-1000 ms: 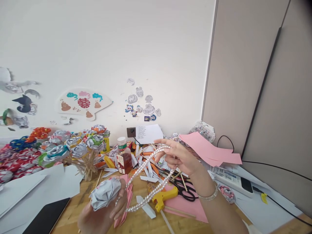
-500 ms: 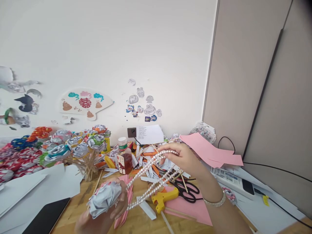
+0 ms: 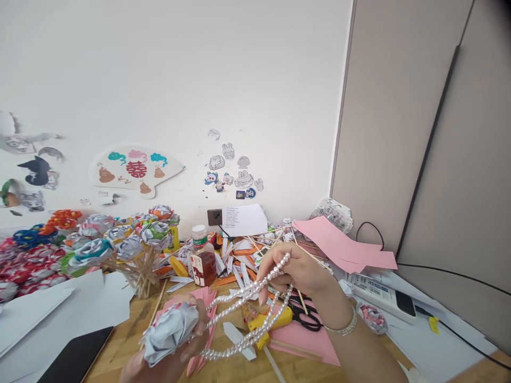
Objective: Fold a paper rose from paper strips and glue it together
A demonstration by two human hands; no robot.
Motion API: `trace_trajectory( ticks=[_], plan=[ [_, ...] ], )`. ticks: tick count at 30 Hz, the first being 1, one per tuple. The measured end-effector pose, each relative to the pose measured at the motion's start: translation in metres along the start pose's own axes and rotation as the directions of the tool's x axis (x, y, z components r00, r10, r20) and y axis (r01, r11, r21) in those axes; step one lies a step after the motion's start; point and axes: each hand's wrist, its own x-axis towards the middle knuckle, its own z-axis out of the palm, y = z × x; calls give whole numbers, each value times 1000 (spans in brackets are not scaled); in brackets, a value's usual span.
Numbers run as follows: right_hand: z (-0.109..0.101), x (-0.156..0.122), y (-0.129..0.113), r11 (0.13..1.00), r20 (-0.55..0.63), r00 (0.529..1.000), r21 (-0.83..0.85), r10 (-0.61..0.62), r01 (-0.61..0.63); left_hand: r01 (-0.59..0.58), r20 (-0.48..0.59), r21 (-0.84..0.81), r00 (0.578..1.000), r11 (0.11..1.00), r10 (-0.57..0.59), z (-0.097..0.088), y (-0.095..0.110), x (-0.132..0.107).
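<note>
My left hand (image 3: pixel 175 354) at the bottom edge is closed round a grey-white paper rose (image 3: pixel 170 329). A string of white pearl beads (image 3: pixel 243 311) runs in loops from that hand up to my right hand (image 3: pixel 297 274). My right hand holds the beads draped over its curled fingers, above a yellow glue gun (image 3: pixel 265 322) and black scissors (image 3: pixel 303 314). A silver bracelet sits on my right wrist.
Bunches of paper roses on sticks (image 3: pixel 120 244) fill the left of the wooden table. A small bottle of red-brown liquid (image 3: pixel 202 257), paper scraps, pink sheets (image 3: pixel 339 242), white sheets (image 3: pixel 48 308), a black phone (image 3: pixel 74 354) and a power strip with cable (image 3: pixel 383 295) lie around.
My right hand has dropped lower and nearer with the beads, so the strand now hangs in slacker loops. My left hand with the rose has sunk slightly.
</note>
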Motion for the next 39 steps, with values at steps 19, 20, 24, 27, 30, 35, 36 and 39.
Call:
trace_trajectory(
  ticks=[19, 20, 24, 27, 30, 35, 36, 39],
  plan=[
    [-37, -1, -5, 975, -327, 937, 216, 120, -50, -145, 26, 13, 989, 989, 145, 15, 9, 4],
    [-41, -1, -5, 968, -364, 922, 250, 130, -38, -166, 11, 3, 986, 986, 166, 19, 9, 4],
    [-45, 1, -5, 935, -417, 892, 355, 177, -20, -214, -53, 23, 975, 977, 215, 28, 7, 8],
    [-36, 5, -6, 939, -388, 907, 343, 162, -22, -209, -77, 46, 974, 977, 212, 31, 6, 10],
    [-22, 8, -4, 984, -370, 923, 171, 107, -45, -232, -105, 17, 967, 973, 233, 29, 3, 12],
    [11, 10, 3, 945, -132, 975, -250, 180, -208, -136, -64, -27, 989, 990, 134, 23, -6, 15],
    [19, 10, 4, 909, -83, 970, -337, 230, -244, -113, -37, -32, 993, 993, 112, 22, -8, 15],
    [37, 10, 5, 762, 49, 963, -622, 266, -179, -92, -15, -38, 996, 995, 91, 25, -11, 16]
  ],
)
